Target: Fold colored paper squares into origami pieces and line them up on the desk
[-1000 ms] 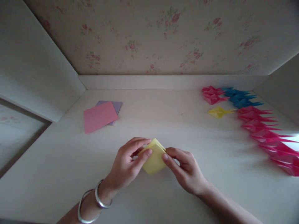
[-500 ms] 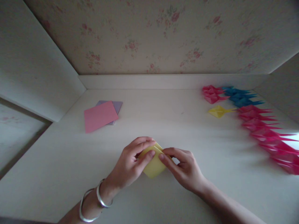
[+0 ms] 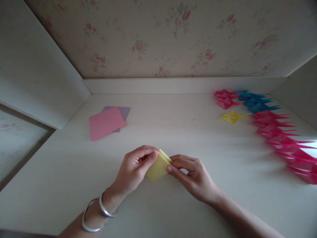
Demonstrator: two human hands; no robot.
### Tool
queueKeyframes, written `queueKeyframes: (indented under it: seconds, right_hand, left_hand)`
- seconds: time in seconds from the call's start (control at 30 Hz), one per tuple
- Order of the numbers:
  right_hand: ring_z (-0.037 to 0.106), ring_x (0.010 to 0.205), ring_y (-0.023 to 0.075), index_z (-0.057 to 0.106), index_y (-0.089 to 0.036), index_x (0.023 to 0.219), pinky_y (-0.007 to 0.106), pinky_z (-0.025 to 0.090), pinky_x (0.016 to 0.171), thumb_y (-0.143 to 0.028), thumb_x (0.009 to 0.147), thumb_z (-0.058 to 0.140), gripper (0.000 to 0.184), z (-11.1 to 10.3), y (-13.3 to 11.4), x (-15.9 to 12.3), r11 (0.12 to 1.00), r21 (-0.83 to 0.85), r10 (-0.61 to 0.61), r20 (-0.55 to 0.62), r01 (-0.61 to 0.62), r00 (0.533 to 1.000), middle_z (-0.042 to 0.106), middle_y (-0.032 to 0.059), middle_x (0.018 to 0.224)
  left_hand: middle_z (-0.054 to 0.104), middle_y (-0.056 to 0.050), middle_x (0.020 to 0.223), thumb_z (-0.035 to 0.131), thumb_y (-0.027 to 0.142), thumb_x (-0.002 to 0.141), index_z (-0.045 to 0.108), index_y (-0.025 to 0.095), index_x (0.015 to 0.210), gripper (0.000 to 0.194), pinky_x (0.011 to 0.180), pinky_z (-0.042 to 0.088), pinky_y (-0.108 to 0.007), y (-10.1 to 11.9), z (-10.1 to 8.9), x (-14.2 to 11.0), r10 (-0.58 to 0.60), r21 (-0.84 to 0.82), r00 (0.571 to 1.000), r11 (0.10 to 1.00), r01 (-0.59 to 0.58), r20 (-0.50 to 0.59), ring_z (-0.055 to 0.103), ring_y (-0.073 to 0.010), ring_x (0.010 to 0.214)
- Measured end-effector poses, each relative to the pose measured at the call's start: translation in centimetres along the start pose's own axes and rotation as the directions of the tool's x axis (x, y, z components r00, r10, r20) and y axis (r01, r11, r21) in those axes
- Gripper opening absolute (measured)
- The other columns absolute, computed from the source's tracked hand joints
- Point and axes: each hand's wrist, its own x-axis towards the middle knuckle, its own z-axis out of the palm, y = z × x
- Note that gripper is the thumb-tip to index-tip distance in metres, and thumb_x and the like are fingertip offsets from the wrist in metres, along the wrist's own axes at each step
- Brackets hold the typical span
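Note:
A folded piece of yellow paper point(image 3: 158, 169) is held between both hands over the white table point(image 3: 158, 215). My left hand point(image 3: 135, 167) pinches its upper left corner between thumb and fingers. On the other side, my right hand point(image 3: 193, 173) grips the right corner, thumb in front and fingers behind. A strip of a second layer shows along the paper's upper right edge. Two silver bangles point(image 3: 106, 206) circle the left wrist.
A pink paper sheet point(image 3: 106, 123) lies over purple sheets point(image 3: 125, 112) at the back left. At the right stand folded paper figures: a yellow one point(image 3: 232, 117), several blue ones point(image 3: 257, 100) and rows of pink ones point(image 3: 282, 141). A floral wall point(image 3: 148, 39) rises behind.
My left hand has shifted slightly left, its fingers now pinching the paper's upper corner rather than lying over its face. The paper has turned and risen a little; the right hand has barely moved.

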Motion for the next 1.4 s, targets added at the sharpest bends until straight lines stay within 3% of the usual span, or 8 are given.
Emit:
queueKeyframes:
  seconds: [0.17, 0.33, 0.53, 0.7, 0.97, 1.1, 1.27, 1.4]
  right_hand:
    - [0.069, 0.086, 0.0188, 0.072, -0.02, 0.093, 0.028, 0.056, 0.075, -0.027, 0.093, 0.061, 0.014, 0.1, 0.5, 0.0, 1.0, -0.005, 0.016, -0.101, -0.016, 0.995, 0.074, 0.0066, 0.095]
    - [0.069, 0.091, 0.0179, 0.072, -0.02, 0.091, 0.027, 0.056, 0.078, -0.022, 0.093, 0.059, 0.013, 0.1, 0.4, 0.1, 0.999, -0.028, -0.038, -0.079, 0.036, 0.996, 0.074, 0.0073, 0.105]
    - [0.071, 0.09, 0.0178, 0.072, -0.021, 0.093, 0.026, 0.058, 0.069, -0.022, 0.094, 0.058, 0.014, 0.2, 0.6, -0.1, 0.996, -0.087, -0.003, -0.079, -0.004, 0.997, 0.07, 0.01, 0.119]
    - [0.072, 0.097, 0.0213, 0.076, -0.023, 0.087, 0.032, 0.059, 0.082, -0.024, 0.09, 0.065, 0.012, 0.4, 1.0, 0.0, 0.99, -0.138, -0.025, -0.118, 0.008, 0.993, 0.075, 0.0071, 0.111]
    - [0.072, 0.069, 0.016, 0.076, -0.024, 0.087, 0.023, 0.056, 0.06, -0.024, 0.086, 0.069, 0.007, 0.5, 0.8, 0.1, 0.989, -0.106, 0.077, -0.224, -0.102, 0.972, 0.079, 0.0017, 0.088]
    - [0.071, 0.066, 0.0149, 0.074, -0.022, 0.09, 0.022, 0.057, 0.058, -0.026, 0.086, 0.069, 0.007, 0.9, 1.1, -0.1, 0.993, 0.025, 0.114, -0.284, -0.111, 0.952, 0.077, 0.0013, 0.08]
    - [0.074, 0.071, 0.0164, 0.072, -0.021, 0.091, 0.022, 0.06, 0.063, -0.032, 0.081, 0.074, 0.015, 1.0, 1.4, -0.1, 0.972, 0.19, 0.195, -0.311, -0.14, 0.93, 0.076, 0.0034, 0.082]
    - [0.074, 0.071, 0.0182, 0.074, -0.02, 0.09, 0.025, 0.061, 0.064, -0.037, 0.079, 0.075, 0.021, 0.8, 1.3, 0.0, 0.95, 0.221, 0.28, -0.296, -0.219, 0.913, 0.078, 0.0052, 0.08]
  left_hand:
    - [0.073, -0.006, 0.102, 0.068, 0.03, 0.089, 0.078, 0.022, 0.097, 0.015, 0.084, 0.054, -0.027, -0.3, -0.2, -0.1, -0.007, -0.022, 1.0, 1.0, 0.006, -0.011, 0.068, -0.0191, 0.093]
    - [0.07, -0.006, 0.11, 0.065, 0.031, 0.091, 0.078, 0.024, 0.098, 0.016, 0.078, 0.055, -0.025, -0.1, -0.2, -0.2, -0.025, -0.082, 0.998, 0.996, 0.029, 0.055, 0.067, -0.0196, 0.098]
    - [0.073, -0.005, 0.097, 0.065, 0.028, 0.091, 0.077, 0.024, 0.093, 0.014, 0.085, 0.054, -0.027, 0.0, 0.0, -0.1, 0.088, 0.097, 0.996, 0.991, -0.09, 0.028, 0.068, -0.0183, 0.092]
    - [0.076, -0.004, 0.096, 0.065, 0.027, 0.091, 0.077, 0.023, 0.094, 0.013, 0.081, 0.055, -0.027, -0.2, 0.3, -0.4, 0.154, 0.182, 0.986, 0.973, -0.14, -0.064, 0.07, -0.018, 0.088]
    - [0.079, -0.003, 0.094, 0.066, 0.027, 0.09, 0.076, 0.023, 0.095, 0.012, 0.076, 0.058, -0.027, -0.5, 0.6, -0.7, 0.157, 0.221, 0.98, 0.967, -0.128, -0.121, 0.072, -0.0172, 0.078]
    - [0.079, -0.002, 0.093, 0.068, 0.027, 0.088, 0.076, 0.022, 0.097, 0.012, 0.074, 0.059, -0.023, -1.1, 0.6, -0.7, 0.121, 0.174, 0.978, 0.98, -0.091, -0.169, 0.073, -0.0157, 0.078]
    - [0.079, -0.004, 0.093, 0.067, 0.029, 0.089, 0.071, 0.021, 0.115, 0.028, 0.067, 0.059, -0.02, -1.0, 0.5, -0.6, 0.051, 0.155, 0.987, 0.987, -0.027, -0.152, 0.073, -0.0153, 0.075]
    - [0.079, -0.006, 0.095, 0.067, 0.029, 0.089, 0.075, 0.019, 0.106, 0.021, 0.068, 0.058, -0.02, -0.6, 0.5, -0.5, 0.074, 0.21, 0.987, 0.977, -0.044, -0.14, 0.073, -0.0161, 0.077]
